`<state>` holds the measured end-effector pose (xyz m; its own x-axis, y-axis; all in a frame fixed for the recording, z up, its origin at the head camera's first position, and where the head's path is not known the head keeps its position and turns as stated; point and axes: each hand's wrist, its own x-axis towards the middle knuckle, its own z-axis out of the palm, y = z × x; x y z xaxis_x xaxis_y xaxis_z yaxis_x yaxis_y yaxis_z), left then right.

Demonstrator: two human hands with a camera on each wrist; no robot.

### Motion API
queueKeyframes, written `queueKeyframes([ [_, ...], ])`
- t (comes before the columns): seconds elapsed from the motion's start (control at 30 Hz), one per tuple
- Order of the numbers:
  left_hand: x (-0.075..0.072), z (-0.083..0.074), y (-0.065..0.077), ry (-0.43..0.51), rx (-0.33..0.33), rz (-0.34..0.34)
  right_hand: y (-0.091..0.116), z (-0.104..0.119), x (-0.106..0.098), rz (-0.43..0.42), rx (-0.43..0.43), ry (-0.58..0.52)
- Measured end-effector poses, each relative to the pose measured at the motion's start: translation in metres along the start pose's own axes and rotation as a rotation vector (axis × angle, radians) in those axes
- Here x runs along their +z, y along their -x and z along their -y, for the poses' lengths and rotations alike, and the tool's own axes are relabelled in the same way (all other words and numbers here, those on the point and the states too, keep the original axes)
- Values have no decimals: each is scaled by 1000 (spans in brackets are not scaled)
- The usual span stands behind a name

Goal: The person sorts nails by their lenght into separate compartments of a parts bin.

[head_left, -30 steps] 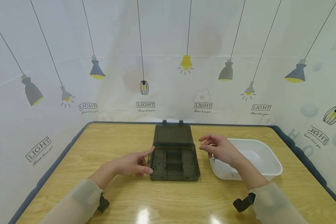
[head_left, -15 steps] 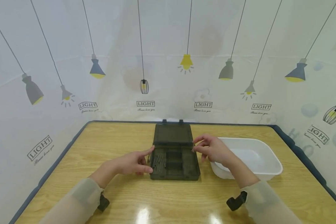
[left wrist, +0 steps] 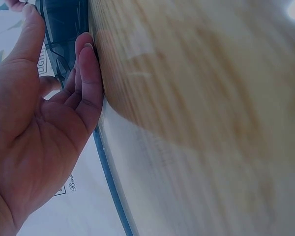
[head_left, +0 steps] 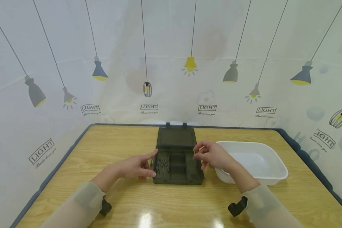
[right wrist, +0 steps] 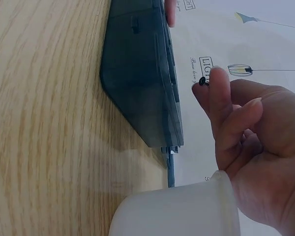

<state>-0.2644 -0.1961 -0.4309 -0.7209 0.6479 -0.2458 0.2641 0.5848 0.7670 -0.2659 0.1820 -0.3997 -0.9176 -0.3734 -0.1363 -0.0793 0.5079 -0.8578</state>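
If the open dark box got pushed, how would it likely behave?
The dark box would probably slide rather than tip, since it sits low and flat on the table. Its crisp outline suggests stiff plastic. The loose thin rods inside would likely shift.

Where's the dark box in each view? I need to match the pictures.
Head: box just below centre, lid open.
Left wrist: box at the top edge, left of centre.
Right wrist: box in the upper half, near the middle.
Shared landmark: the wooden table.
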Motion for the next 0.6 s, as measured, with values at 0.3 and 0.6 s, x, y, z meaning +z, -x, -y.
queueKeyframes([
  [0.3, 1, 0, -1, 0, -2, -1, 4, 5, 1, 17, 9, 31],
  [0.6, 1, 1, -1, -7, 5, -1, 8, 5, -1, 11, -7, 59],
])
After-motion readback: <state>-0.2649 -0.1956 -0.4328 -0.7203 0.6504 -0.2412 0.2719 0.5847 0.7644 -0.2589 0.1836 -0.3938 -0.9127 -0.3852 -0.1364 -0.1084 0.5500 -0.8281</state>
